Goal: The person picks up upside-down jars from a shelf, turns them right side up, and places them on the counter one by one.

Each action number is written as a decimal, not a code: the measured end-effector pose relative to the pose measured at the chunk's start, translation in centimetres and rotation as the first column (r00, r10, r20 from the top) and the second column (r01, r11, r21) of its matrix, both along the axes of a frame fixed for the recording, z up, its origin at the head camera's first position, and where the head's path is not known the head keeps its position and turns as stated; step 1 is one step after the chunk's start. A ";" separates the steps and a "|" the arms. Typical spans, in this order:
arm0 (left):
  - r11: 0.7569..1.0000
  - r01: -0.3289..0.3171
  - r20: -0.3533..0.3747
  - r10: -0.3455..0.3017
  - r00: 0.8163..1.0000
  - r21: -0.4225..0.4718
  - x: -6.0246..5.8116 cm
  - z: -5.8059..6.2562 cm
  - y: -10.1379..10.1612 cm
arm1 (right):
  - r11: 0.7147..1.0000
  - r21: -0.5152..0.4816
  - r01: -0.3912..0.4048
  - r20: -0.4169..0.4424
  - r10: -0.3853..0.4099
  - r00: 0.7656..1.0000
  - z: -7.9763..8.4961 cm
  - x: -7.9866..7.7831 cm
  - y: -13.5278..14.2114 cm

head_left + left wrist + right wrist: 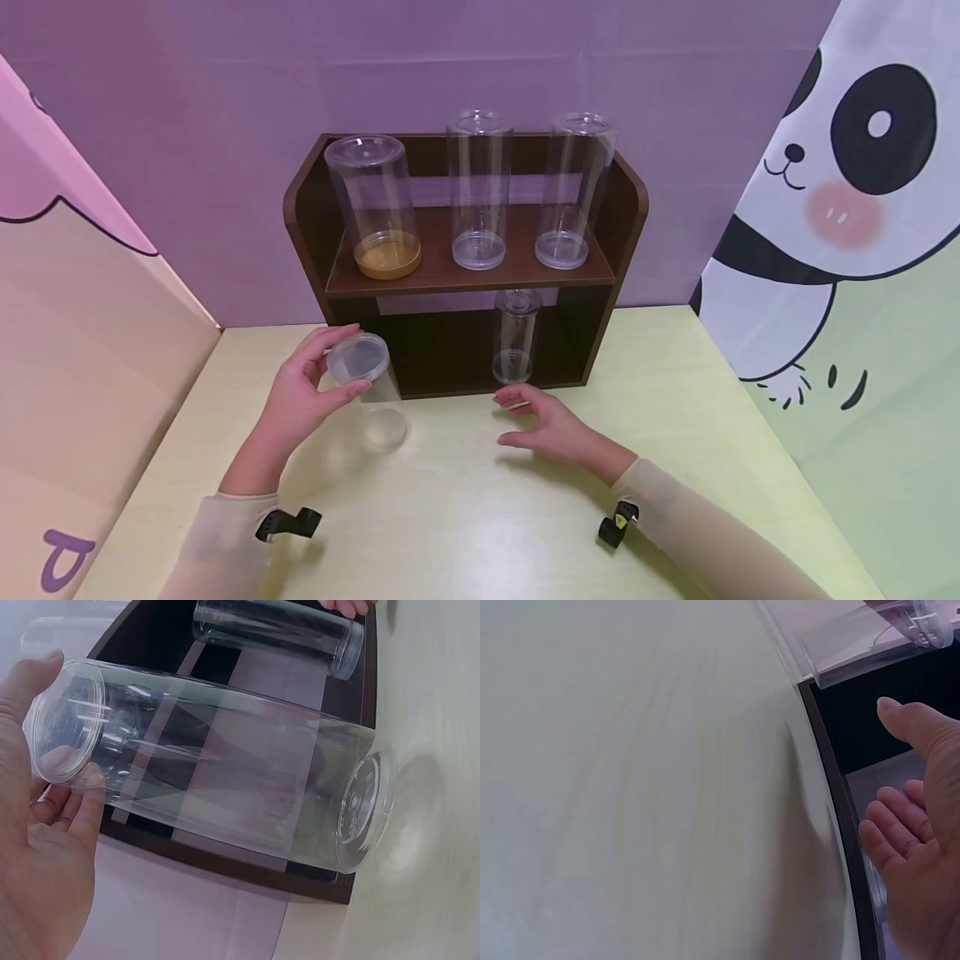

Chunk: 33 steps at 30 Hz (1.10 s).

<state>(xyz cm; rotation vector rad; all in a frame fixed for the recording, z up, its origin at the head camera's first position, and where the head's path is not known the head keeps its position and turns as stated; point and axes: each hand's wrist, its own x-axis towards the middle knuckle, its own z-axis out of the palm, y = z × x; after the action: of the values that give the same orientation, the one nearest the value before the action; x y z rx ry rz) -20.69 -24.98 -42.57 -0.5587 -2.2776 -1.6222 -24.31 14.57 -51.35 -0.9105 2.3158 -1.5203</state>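
Note:
My left hand (307, 379) grips a clear plastic jar (381, 393) around its lid end, thumb on one side and fingers on the other. The jar is tilted in front of the shelf's lower left side, its base close over the table. In the left wrist view the jar (217, 769) looks see-through, with nothing visible inside. My right hand (551, 425) holds nothing, its fingers loosely bent and thumb apart. Its fingertips are near the base of a smaller clear jar (517, 333) standing upright on the lower shelf. The right wrist view shows the right hand (930, 825) beside the shelf edge.
A dark brown two-tier shelf (465, 287) stands at the table's back. On its top tier are a wide clear jar with a gold lower end (387, 258) and two tall clear jars, one central (480, 192), one right (577, 183). Purple cloth (225, 167) hangs behind.

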 end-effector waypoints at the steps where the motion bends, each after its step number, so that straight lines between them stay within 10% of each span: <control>1: 1.000 -0.005 0.002 0.005 1.000 -0.001 0.0 0.0 -0.1 | 1.000 0.001 0.000 -0.003 0.000 1.000 0.0 0.0 0.0; 33: 0.995 -0.101 0.012 0.101 0.995 -0.001 -0.1 -2.3 -1.2 | 1.000 0.003 -0.006 -0.040 0.006 0.999 -0.5 -0.1 0.0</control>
<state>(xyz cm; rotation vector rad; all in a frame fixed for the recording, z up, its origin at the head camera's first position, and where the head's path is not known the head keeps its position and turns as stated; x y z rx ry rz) -20.76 -26.19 -44.82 -0.4270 -2.2760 -1.5807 -24.42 14.54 -51.85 -0.9552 2.3401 -1.5087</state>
